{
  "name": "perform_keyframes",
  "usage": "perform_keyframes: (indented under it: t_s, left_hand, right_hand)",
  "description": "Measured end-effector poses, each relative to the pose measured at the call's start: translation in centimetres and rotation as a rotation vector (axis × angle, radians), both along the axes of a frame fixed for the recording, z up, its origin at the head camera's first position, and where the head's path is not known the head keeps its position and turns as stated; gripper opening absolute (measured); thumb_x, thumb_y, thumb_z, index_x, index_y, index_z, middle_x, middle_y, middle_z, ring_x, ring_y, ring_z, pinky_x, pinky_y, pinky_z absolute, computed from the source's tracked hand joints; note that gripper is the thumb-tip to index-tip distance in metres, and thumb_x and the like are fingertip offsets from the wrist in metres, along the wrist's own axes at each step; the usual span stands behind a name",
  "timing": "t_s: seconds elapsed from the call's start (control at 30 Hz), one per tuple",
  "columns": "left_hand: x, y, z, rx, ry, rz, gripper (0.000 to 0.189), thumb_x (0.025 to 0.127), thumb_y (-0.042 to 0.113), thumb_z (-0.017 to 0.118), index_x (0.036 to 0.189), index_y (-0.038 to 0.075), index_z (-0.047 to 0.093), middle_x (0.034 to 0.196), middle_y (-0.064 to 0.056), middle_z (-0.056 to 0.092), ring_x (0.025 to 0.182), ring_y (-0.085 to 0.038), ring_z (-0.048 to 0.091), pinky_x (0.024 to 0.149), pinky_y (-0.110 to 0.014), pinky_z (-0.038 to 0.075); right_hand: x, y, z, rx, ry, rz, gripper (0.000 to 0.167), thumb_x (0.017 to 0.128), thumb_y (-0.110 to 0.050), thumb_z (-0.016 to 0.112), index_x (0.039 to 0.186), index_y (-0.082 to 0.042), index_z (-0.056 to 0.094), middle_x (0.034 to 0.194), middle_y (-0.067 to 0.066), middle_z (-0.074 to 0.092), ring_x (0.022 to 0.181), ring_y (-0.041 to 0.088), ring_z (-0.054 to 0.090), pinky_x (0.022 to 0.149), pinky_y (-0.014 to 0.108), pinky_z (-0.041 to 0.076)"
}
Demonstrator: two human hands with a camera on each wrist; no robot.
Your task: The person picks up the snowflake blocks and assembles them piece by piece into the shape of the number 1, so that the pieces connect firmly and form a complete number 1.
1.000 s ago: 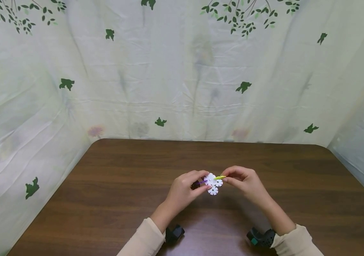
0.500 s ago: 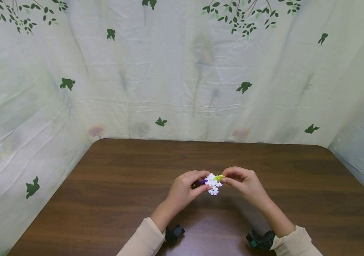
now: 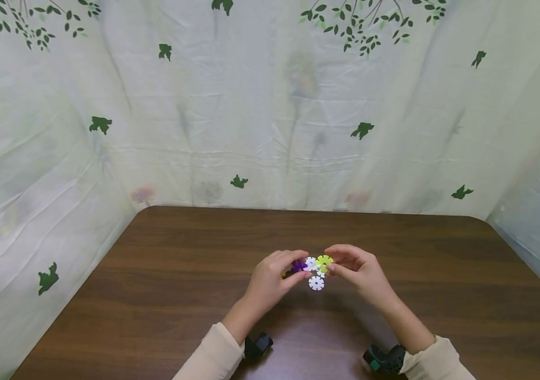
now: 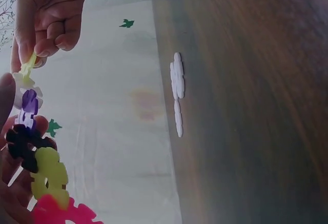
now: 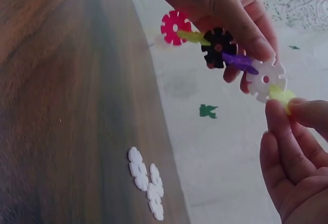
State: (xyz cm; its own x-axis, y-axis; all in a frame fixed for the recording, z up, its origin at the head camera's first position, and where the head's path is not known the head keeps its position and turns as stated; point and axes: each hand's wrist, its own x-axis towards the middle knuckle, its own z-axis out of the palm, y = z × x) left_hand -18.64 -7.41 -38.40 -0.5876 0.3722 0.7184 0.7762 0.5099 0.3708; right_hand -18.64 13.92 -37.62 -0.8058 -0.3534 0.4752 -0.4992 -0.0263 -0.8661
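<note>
A chain of slotted plastic snowflake discs hangs between the hands, best seen in the right wrist view. It runs from a pink disc (image 5: 168, 29) through a yellow disc (image 5: 195, 37), a black disc (image 5: 209, 51) and a purple disc (image 5: 241, 63) to a white disc (image 5: 258, 86). My left hand (image 3: 268, 278) pinches the chain at the white disc, its other fingers behind. Between thumb and forefinger, my right hand (image 3: 363, 269) holds a yellow-green disc (image 3: 322, 260), whose edge meets the white disc's rim.
Several loose white discs (image 5: 137, 168) lie on the brown wooden table (image 3: 193, 243) below the chain. A pale curtain (image 3: 270, 105) with leaf prints stands behind the table and along both sides. Black wrist cameras (image 3: 257, 347) sit at both wrists.
The yellow-green disc has turned from edge-on to nearly face-on in the head view. The purple disc shows more of its face, and both hands have shifted slightly.
</note>
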Motion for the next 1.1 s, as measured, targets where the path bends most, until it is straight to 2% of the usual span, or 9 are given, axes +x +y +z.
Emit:
perform_keyframes:
  t_s: [0.13,0.33,0.5,0.63,0.73,0.83,1.0,1.1]
  left_hand:
    - [0.0,0.0,0.0,-0.031,0.011,0.001,0.038,0.072,0.026,0.075,0.103,0.008,0.064,0.092,0.003,0.064,0.08,-0.009,0.055,0.07,-0.021,0.046]
    - [0.3,0.0,0.2,-0.087,0.033,-0.01,0.041,0.073,0.028,0.074,0.108,0.01,0.063,0.097,0.001,0.064,0.086,-0.01,0.058,0.072,-0.026,0.045]
    - [0.3,0.2,-0.1,-0.075,0.035,-0.018,0.04,0.073,0.026,0.075,0.108,0.011,0.062,0.097,0.002,0.063,0.086,-0.008,0.058,0.069,-0.025,0.044]
    - [0.3,0.2,-0.2,-0.041,0.008,-0.056,0.036,0.074,0.022,0.074,0.106,0.012,0.063,0.096,0.004,0.063,0.085,-0.008,0.058,0.071,-0.022,0.044]
    - [0.3,0.2,-0.2,-0.021,-0.017,-0.079,0.032,0.075,0.02,0.073,0.104,0.011,0.064,0.095,0.003,0.062,0.083,-0.009,0.058,0.072,-0.022,0.045]
    - [0.3,0.2,-0.1,-0.022,-0.032,-0.077,0.031,0.074,0.018,0.073,0.103,0.011,0.064,0.093,0.003,0.063,0.08,-0.009,0.057,0.07,-0.022,0.045]
    - [0.2,0.0,0.0,-0.008,-0.026,-0.057,0.031,0.073,0.016,0.074,0.102,0.01,0.064,0.089,0.003,0.062,0.074,-0.01,0.056,0.067,-0.023,0.045]
    - [0.0,-0.2,0.1,0.015,-0.016,-0.043,0.033,0.071,0.015,0.076,0.101,0.01,0.064,0.087,0.003,0.062,0.073,-0.011,0.055,0.066,-0.024,0.045]
  right_hand:
    - [-0.1,-0.3,-0.3,-0.05,-0.029,0.031,0.023,0.081,0.008,0.06,0.103,0.012,0.055,0.082,0.018,0.06,0.067,0.03,0.062,0.063,0.04,0.051]
    - [0.2,-1.0,-0.5,-0.047,-0.124,0.007,0.023,0.082,0.004,0.061,0.103,0.01,0.055,0.076,0.012,0.059,0.065,0.023,0.062,0.064,0.038,0.052]
    - [0.5,-1.4,-0.6,-0.066,-0.19,0.022,0.024,0.082,0.004,0.061,0.103,0.012,0.054,0.076,0.01,0.06,0.066,0.019,0.063,0.065,0.041,0.051]
    - [0.6,-1.6,-0.7,-0.076,-0.215,0.023,0.025,0.082,0.003,0.061,0.103,0.012,0.053,0.076,0.009,0.061,0.067,0.019,0.064,0.066,0.044,0.05]
    - [0.7,-1.7,-0.7,-0.081,-0.214,0.03,0.024,0.082,0.004,0.061,0.103,0.013,0.052,0.076,0.008,0.061,0.068,0.019,0.064,0.066,0.045,0.05]
    - [0.6,-1.7,-0.8,-0.071,-0.202,0.03,0.025,0.082,0.004,0.061,0.103,0.013,0.053,0.08,0.008,0.062,0.07,0.017,0.063,0.067,0.04,0.051]
    - [0.4,-1.4,-1.1,-0.02,-0.127,-0.028,0.026,0.08,0.001,0.064,0.104,0.008,0.056,0.092,0.014,0.061,0.08,0.017,0.061,0.067,0.031,0.051]
    - [0.0,-1.2,-1.4,0.002,-0.09,-0.063,0.027,0.079,0.0,0.065,0.104,0.007,0.057,0.097,0.021,0.059,0.085,0.019,0.06,0.069,0.03,0.05]
